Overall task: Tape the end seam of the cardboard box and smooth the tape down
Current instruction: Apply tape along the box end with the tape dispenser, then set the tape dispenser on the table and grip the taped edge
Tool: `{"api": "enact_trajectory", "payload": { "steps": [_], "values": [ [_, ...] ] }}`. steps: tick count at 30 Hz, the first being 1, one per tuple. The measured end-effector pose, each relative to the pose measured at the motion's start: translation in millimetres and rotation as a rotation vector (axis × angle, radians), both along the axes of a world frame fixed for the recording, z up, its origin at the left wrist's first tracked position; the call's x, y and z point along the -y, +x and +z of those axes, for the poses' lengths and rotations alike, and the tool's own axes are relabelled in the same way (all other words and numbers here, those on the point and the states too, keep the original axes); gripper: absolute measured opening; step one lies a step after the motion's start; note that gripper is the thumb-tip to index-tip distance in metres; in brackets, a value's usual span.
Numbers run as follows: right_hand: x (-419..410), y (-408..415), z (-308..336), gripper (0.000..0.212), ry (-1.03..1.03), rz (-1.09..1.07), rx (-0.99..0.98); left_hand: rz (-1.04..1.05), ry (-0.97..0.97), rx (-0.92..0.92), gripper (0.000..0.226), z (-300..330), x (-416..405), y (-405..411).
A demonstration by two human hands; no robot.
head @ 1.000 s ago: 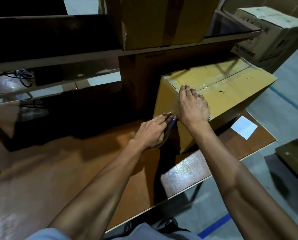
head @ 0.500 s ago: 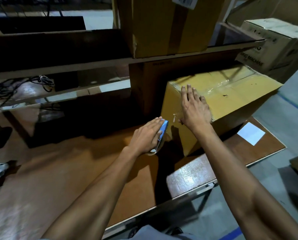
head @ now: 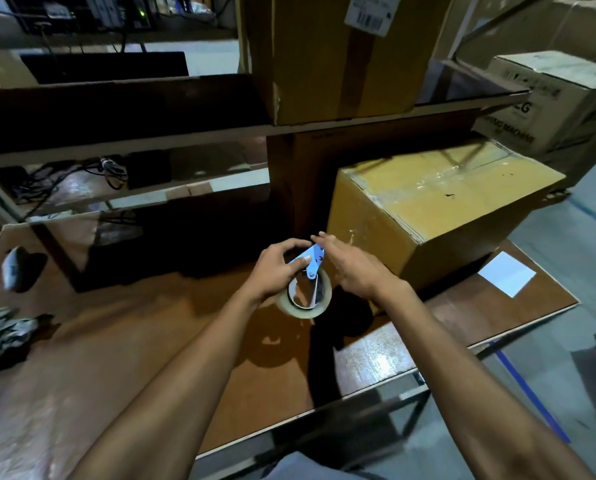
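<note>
While the cardboard box (head: 438, 216) sat at the bench's (head: 123, 341) far right against a dark upright panel (head: 300, 181), the left hand (head: 279, 268) gripped the blue tape dispenser (head: 311, 263) just beside its near end. The right hand (head: 355, 268) hovered loosely open, fingertips at the dispenser. A white paper (head: 507, 274) lay near the bench's right edge.

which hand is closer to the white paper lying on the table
Right. The right hand is between the tape dispenser and the white paper; the left hand, gripping the dispenser, is farther away.
</note>
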State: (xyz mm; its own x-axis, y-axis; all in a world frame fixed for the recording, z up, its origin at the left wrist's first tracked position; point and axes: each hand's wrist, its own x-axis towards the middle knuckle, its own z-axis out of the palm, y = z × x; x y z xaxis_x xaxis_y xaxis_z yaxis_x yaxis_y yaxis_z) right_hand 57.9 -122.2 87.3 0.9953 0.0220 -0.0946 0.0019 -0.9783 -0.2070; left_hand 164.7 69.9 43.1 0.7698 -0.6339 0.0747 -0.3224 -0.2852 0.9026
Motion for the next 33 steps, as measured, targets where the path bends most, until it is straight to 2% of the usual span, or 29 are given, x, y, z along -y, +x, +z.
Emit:
{"api": "enact_trajectory", "payload": {
  "steps": [4,8,11,15,19,21,24,27,33],
  "values": [
    [-6.0,-7.2,-25.2,0.114,-0.139,0.115,0.063,0.005,-0.126,-0.341,0.025,-4.8,-11.9,-1.4],
    [-7.0,-11.9,-49.6,0.1,-0.132,0.192,0.187,-0.032,-0.148,-0.62,0.029,-12.6,-25.1,3.1],
    [-9.9,-11.3,-63.1,0.102,-0.067,0.202,0.207,-0.045,-0.169,-0.786,0.031,-20.3,-29.1,4.5],
    [-14.1,-8.1,-71.3,0.092,0.013,0.186,0.206,-0.037,-0.112,-0.863,0.033,-30.0,-32.4,6.9],
    [-16.4,-5.7,-78.7,0.079,0.147,0.029,0.122,0.086,-0.129,-0.978,0.035,-44.3,-38.5,8.9],
    [-18.6,-2.4,-84.8,0.076,0.2,-0.046,0.073,0.168,-0.158,-1.017,0.044,-50.2,-37.0,12.8],
    [-24.7,5.0,-95.8,0.083,0.243,-0.17,0.029,0.205,-0.161,-1.092,0.068,-54.4,-31.5,14.1],
    [-30.7,9.3,-107.2,0.085,0.289,-0.266,-0.055,0.249,-0.151,-1.062,0.07,-53.7,-28.0,10.7],
    [-41.4,14.1,-126.7,0.058,0.34,-0.337,-0.07,0.43,-0.164,-0.932,0.072,-70.6,-23.5,12.6]
  ]
}}
